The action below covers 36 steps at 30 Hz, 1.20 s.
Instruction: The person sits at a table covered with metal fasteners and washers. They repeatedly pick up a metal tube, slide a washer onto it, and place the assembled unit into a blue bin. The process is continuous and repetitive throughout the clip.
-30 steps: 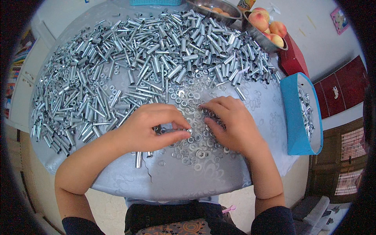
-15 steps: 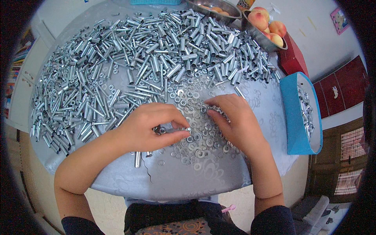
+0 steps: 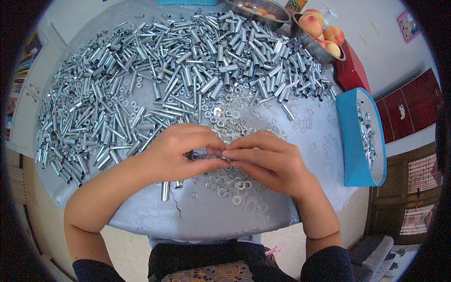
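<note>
My left hand (image 3: pixel 176 148) is closed around a thin metal bolt (image 3: pixel 192 155), whose dark end shows inside the curled fingers. At the bolt's other end, the fingertips of my right hand (image 3: pixel 275 160) are pinched together against my left fingertips. Whatever the right fingers hold is hidden between them. Beneath both hands lies a spread of flat washers (image 3: pixel 240 184), partly covered by the right hand. A metal sleeve (image 3: pixel 165 191) lies near the table edge below my left wrist, with a second short piece (image 3: pixel 179 184) beside it.
A wide heap of metal sleeves and bolts (image 3: pixel 188 61) covers the table's far and left parts. To the right stands a blue bin (image 3: pixel 352 141) of metal parts. Metal bowls (image 3: pixel 307 42) with peaches (image 3: pixel 310 24) and a red box (image 3: pixel 353 70) are at the back right.
My right hand has moved left and nearer from among the washers, and its fingertips now meet the bolt's end. The left hand has stayed in place, holding the bolt.
</note>
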{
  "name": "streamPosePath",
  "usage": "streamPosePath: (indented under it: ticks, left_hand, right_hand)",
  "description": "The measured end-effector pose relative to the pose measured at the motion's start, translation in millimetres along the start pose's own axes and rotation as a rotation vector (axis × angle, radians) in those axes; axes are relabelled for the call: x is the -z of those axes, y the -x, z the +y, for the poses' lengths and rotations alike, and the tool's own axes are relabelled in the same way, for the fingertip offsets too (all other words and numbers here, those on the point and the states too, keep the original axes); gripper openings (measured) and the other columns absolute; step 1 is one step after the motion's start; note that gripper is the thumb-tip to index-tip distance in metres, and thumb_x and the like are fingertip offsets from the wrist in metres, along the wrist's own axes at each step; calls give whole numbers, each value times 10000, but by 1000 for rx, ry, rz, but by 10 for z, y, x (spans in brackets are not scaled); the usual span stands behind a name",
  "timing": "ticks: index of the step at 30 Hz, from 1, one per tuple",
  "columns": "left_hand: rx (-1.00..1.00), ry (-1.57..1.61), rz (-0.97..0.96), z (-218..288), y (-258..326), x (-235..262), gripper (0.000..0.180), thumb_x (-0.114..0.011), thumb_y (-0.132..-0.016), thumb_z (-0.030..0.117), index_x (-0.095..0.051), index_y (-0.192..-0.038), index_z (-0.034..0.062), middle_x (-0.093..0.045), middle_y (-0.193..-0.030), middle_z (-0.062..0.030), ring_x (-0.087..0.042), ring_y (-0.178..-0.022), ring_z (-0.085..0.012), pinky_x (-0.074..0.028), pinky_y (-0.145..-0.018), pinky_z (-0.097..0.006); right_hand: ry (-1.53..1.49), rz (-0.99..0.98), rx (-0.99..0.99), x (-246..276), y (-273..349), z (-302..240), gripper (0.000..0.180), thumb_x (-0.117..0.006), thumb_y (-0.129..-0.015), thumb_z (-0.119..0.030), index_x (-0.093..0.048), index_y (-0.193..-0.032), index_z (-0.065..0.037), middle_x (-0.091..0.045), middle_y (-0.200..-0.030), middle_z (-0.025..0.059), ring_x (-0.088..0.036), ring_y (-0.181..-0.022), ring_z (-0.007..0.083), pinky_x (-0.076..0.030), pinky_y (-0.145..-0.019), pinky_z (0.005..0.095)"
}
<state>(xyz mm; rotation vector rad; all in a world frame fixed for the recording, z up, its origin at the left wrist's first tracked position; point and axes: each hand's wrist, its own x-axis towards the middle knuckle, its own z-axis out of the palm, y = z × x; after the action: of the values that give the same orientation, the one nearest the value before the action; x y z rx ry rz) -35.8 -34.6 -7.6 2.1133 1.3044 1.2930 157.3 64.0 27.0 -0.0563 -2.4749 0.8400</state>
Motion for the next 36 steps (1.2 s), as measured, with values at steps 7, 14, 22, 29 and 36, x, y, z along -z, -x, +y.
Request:
streamPosePath:
  ticks: [7,14,22,29,36]
  left_hand:
    - [46,6,-23,-28,9,2,228,-749,-679,143,-636,-849,41,-633,-775,-75,-627,-682,-206,-481,-597,-300]
    - [20,-36,-70,8,-13,32,265,-737,-688,159,-627,-904,52,-637,-794,-74,-624,-710,-220,-480,-625,-319]
    - [51,-45,-140,5,16,-32,297,-688,-703,97,-602,-980,33,-631,-839,-115,-611,-786,-298,-471,-693,-390]
    - [84,-46,-184,-17,11,5,306,-692,-692,88,-592,-976,31,-631,-890,-129,-618,-804,-304,-481,-723,-380]
    - [250,-23,-210,51,-12,23,306,-690,-726,102,-575,-995,13,-636,-923,-129,-643,-836,-270,-509,-729,-343]
  right_hand:
    - [1,-8,3,-13,1,-2,293,-703,-687,-27,-678,-974,-80,-633,-938,68,-598,-800,219,-457,-694,312]
    - [-13,-15,-20,-25,-6,-13,290,-709,-686,-34,-677,-970,-80,-628,-918,70,-599,-798,221,-465,-696,315]
    - [30,-63,-49,-23,13,23,287,-694,-729,-174,-617,-989,-81,-593,-857,90,-576,-789,281,-457,-686,372]
    - [13,-47,-91,-57,-46,-57,394,-783,-620,-134,-639,-983,-83,-580,-782,60,-566,-717,224,-452,-634,312]
    - [-10,-58,-70,8,-11,-12,384,-733,-658,-50,-660,-1032,-95,-579,-785,77,-558,-712,219,-450,-626,301]
